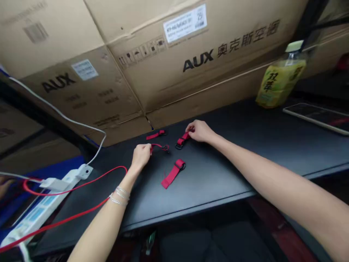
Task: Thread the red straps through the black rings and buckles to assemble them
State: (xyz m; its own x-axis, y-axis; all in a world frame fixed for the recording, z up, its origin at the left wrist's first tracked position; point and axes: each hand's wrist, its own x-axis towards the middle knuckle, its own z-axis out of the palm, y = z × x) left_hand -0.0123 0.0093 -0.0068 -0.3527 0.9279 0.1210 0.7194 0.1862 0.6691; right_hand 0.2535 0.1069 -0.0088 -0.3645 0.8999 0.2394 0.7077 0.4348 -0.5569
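Note:
My left hand (141, 157) pinches the end of a red strap (157, 145), whose black buckle points to the right. Across from it, my right hand (199, 131) has its fingers closed on another red strap (183, 139) with a black ring at its lower end. A third red strap (171, 175) with a black buckle lies on the black shelf (218, 174), nearer to me. One more red strap (156, 135) rests at the back, close to the cartons.
Large cardboard cartons (152, 80) stand behind the shelf. At the right are a yellow-labelled bottle (281, 78) and a phone-like flat device (319, 115). A white power strip (40, 207) with white and red cables (81, 213) lies at the left.

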